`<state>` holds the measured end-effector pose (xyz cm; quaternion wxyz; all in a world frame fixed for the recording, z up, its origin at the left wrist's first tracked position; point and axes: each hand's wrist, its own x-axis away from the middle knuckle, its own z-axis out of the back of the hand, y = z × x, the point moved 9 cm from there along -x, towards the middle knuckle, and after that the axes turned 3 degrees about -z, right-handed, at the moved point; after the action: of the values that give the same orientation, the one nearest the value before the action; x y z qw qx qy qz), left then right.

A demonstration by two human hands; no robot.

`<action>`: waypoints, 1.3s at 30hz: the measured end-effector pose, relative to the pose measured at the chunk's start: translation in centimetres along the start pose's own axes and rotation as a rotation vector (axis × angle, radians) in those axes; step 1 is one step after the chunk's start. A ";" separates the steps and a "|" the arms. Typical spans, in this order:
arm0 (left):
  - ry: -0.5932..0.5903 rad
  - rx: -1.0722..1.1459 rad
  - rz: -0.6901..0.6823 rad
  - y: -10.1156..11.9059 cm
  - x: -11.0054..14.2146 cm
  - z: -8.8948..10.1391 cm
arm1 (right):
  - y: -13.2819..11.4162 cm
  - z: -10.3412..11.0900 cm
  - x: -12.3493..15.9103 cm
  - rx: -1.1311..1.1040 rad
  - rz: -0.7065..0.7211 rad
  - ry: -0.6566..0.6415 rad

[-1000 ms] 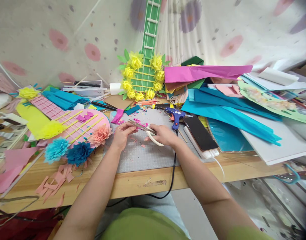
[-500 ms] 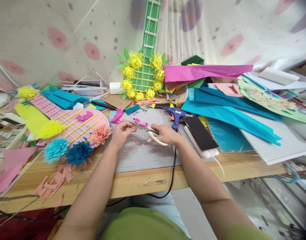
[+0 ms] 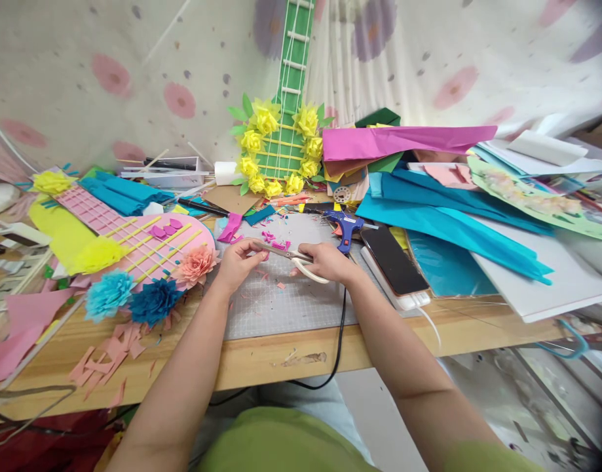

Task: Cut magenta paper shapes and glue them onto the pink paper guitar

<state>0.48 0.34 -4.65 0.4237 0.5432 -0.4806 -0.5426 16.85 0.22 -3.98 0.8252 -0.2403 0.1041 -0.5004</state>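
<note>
In my right hand (image 3: 326,263) I grip a pair of scissors (image 3: 308,267) by the white handles, its blades pointing left. The blade tips reach the fingertips of my left hand (image 3: 238,266), which are pinched together. A bit of magenta paper shows at those fingertips; most of it is hidden by my fingers and the blades. Small magenta pieces (image 3: 281,245) lie on the grey cutting mat (image 3: 281,314) just behind the scissors. A larger magenta strip (image 3: 230,227) rests at the mat's back left.
To the left lies a pink paper guitar (image 3: 148,244) with paper flowers. A green paper guitar (image 3: 285,154) with yellow roses stands behind. A blue glue gun (image 3: 346,229), a phone (image 3: 395,261) and blue paper sheets (image 3: 458,226) lie right. A black cable (image 3: 340,341) hangs over the table edge.
</note>
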 end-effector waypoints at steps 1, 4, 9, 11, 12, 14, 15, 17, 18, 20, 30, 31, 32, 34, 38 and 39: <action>0.000 0.001 -0.002 0.1 0.0 0.0 | 0.1 0.1 0.0 -0.020 0.000 0.008; 0.004 0.005 0.000 0.1 0.0 0.1 | 0.5 0.3 0.0 -0.083 -0.002 0.019; -0.046 0.010 0.122 -1.2 0.2 -0.4 | 0.5 -0.1 -0.5 -0.293 -0.027 0.047; -0.083 -0.021 0.179 -1.8 0.4 -0.9 | 0.3 -0.6 -0.8 -0.529 -0.053 0.072; -0.107 -0.043 0.200 -2.1 0.5 -1.2 | 0.1 -1.0 -1.0 -0.648 -0.062 0.080; -0.151 -0.095 0.236 -2.5 0.8 -1.8 | -0.4 -1.7 -1.3 -0.798 -0.064 0.090; -0.171 -0.118 0.254 -2.6 0.9 -2.1 | -0.5 -2.0 -1.4 -0.837 -0.065 0.098; -0.196 -0.147 0.281 -2.7 1.2 -2.6 | -0.6 -2.4 -1.6 -0.878 -0.073 0.111; -0.204 -0.152 0.290 -2.8 1.3 -2.8 | -0.5 -2.6 -1.7 -0.893 -0.079 0.113; -0.211 -0.158 0.295 -2.7 1.4 -3.2 | -0.4 -2.8 -1.7 -0.916 -0.088 0.109; -0.140 -0.082 0.337 -2.5 1.6 -2.7 | 0.8 -3.3 -2.0 -1.164 -0.194 0.199; -0.102 -0.033 0.344 -2.5 1.6 -2.6 | 1.0 -3.4 -2.0 -1.211 -0.215 0.237; -0.061 0.022 0.355 -2.5 1.6 -2.5 | 1.3 -3.5 -2.1 -1.251 -0.232 0.274; 0.012 0.122 0.384 -2.9 1.7 -2.7 | 1.6 -3.7 -2.1 -1.320 -0.257 0.342; 0.142 0.225 0.389 -3.6 1.9 -3.3 | 1.8 -4.1 -2.0 -1.414 -0.284 0.430; 0.177 0.243 0.380 -3.7 2.0 -3.3 | 1.8 -4.1 -2.0 -1.424 -0.286 0.442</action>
<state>3.89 -1.11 -8.49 0.4900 0.5355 -0.5971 -0.3415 15.60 1.49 -8.57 0.3580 -0.6203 0.5326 -0.4510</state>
